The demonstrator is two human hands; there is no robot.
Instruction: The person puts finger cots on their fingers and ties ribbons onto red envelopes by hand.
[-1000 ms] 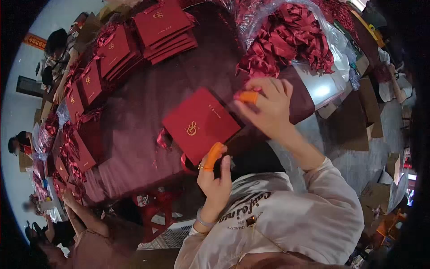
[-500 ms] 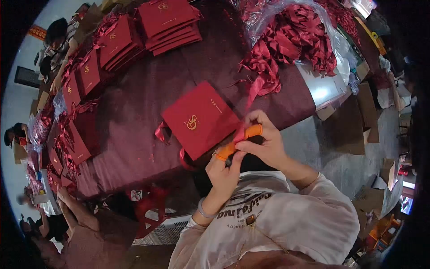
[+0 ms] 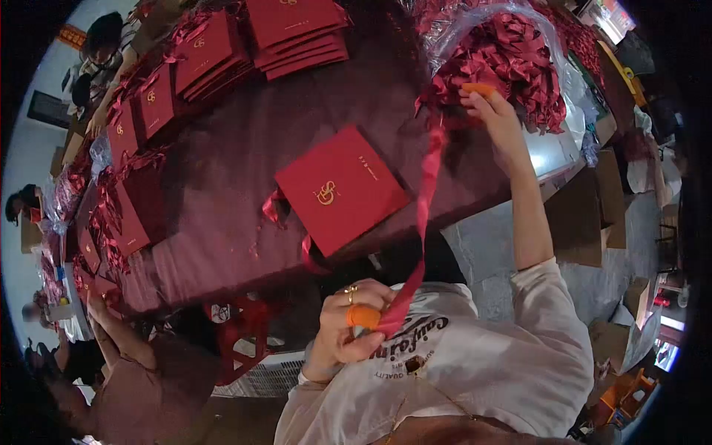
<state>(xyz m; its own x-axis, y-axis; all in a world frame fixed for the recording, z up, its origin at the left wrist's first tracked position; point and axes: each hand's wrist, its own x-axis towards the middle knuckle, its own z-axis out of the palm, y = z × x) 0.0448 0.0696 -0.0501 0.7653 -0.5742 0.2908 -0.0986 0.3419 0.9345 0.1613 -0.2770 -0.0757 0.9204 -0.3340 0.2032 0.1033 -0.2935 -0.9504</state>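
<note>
My left hand (image 3: 352,322), with an orange finger cover, is closed on the lower end of a long red ribbon (image 3: 425,200) in front of my shirt. The ribbon runs up toward the pile of red ribbons (image 3: 512,67) in a clear plastic bag. At that pile's near edge is my right hand (image 3: 493,122), also with an orange cover; its fingers are bent against the ribbons, and their grip is unclear. A red square box (image 3: 341,190) with gold lettering lies on the dark red cloth, ribbon tails showing at its left and lower edges.
Stacks of red boxes (image 3: 300,33) stand at the table's back left, with more boxes and ribbons along the left edge. People (image 3: 141,356) work at the left. Cardboard boxes (image 3: 578,222) are on the floor at right.
My hands have come apart: the right reached up to the ribbon pile, the left drew down toward my body with a ribbon end. The ribbon is now stretched long between them.
</note>
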